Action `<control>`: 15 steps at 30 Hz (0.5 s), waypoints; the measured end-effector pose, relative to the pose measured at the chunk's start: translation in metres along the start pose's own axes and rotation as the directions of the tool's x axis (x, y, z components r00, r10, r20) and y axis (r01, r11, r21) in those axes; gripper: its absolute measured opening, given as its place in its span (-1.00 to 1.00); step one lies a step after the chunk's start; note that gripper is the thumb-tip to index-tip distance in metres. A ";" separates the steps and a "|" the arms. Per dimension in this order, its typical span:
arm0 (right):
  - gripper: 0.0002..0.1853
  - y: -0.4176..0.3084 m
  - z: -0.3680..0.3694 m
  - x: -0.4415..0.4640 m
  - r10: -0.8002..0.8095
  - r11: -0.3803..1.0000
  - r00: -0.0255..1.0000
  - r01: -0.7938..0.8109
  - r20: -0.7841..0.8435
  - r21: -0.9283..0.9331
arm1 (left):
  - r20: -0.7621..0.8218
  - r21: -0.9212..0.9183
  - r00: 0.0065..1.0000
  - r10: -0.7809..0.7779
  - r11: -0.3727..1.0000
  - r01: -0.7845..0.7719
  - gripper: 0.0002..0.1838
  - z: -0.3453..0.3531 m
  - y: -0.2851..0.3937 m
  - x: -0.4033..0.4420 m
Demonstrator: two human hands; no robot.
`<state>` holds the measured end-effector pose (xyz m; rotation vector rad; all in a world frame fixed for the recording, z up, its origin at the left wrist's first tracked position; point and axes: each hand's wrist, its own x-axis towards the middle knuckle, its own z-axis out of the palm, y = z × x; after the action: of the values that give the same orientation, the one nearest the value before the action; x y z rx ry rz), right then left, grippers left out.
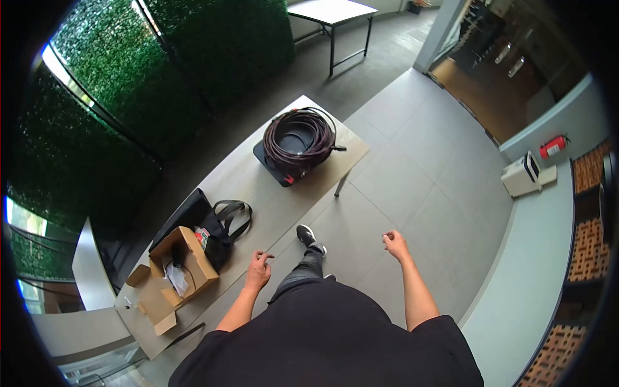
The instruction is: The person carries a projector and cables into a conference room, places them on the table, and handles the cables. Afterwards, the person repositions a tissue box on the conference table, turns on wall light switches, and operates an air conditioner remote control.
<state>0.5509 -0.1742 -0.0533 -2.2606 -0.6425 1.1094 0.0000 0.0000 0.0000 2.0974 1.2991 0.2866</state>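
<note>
My left hand (pixel 259 271) hangs beside the long table's near edge, its fingers loosely bent and apart, with nothing seen in them. The nearest things to it are a black bag (pixel 222 238) with looped straps and an opened cardboard box (pixel 205 263) holding a white plastic bag (pixel 176 278) and a dark cable. Out over the floor on the right, my right hand (pixel 396 246) is in the air with curled fingers, touching nothing visible. A large coil of dark cable (pixel 269 153) rests on a black case (pixel 280 175) toward the table's far end.
The long table (pixel 274 203) runs along my left, its leg (pixel 342 184) standing on the tiled floor (pixel 425 193). Ahead is another white table (pixel 332 11). A red fire extinguisher (pixel 552 147) and a white box-like unit (pixel 518 177) are at right. Green hedge panels (pixel 238 58) line the left.
</note>
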 end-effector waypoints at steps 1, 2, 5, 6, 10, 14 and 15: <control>-0.61 -0.023 0.010 0.003 -0.113 0.993 0.993 0.112 -0.038 -0.027 | -0.054 -0.017 0.998 0.018 1.000 -0.019 -0.58 -0.009 0.022 0.000; -0.58 -0.046 0.019 0.002 -0.223 0.974 0.972 0.219 -0.073 -0.057 | -0.106 -0.033 0.994 0.036 0.999 -0.039 -0.60 -0.015 0.040 0.000; -0.55 -0.201 0.022 0.058 -0.366 0.927 0.927 0.354 -0.086 -0.125 | -0.213 -0.105 0.975 0.070 0.990 -0.094 -0.61 -0.015 0.060 0.106; -0.51 -0.238 0.029 0.065 -0.375 0.924 0.924 0.366 -0.076 -0.107 | -0.229 -0.097 0.970 0.084 0.989 -0.108 -0.60 -0.023 0.065 0.125; -0.33 -0.337 0.036 0.117 -0.561 0.827 0.817 0.545 -0.137 -0.137 | -0.292 -0.117 0.946 0.144 0.976 -0.185 -0.60 -0.035 0.085 0.189; -0.17 -0.411 0.043 0.170 -0.691 0.722 0.699 0.655 -0.185 -0.223 | -0.335 -0.163 0.940 0.069 0.978 -0.130 -0.63 -0.052 0.096 0.237; -0.12 -0.426 0.043 0.182 -0.708 0.705 0.682 0.665 -0.183 -0.245 | -0.362 -0.192 0.932 0.019 0.977 -0.094 -0.62 -0.054 0.102 0.247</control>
<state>0.5398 0.2659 0.0966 -1.9351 -1.3626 0.3723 0.1666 0.2046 0.0693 1.9647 1.3455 0.8287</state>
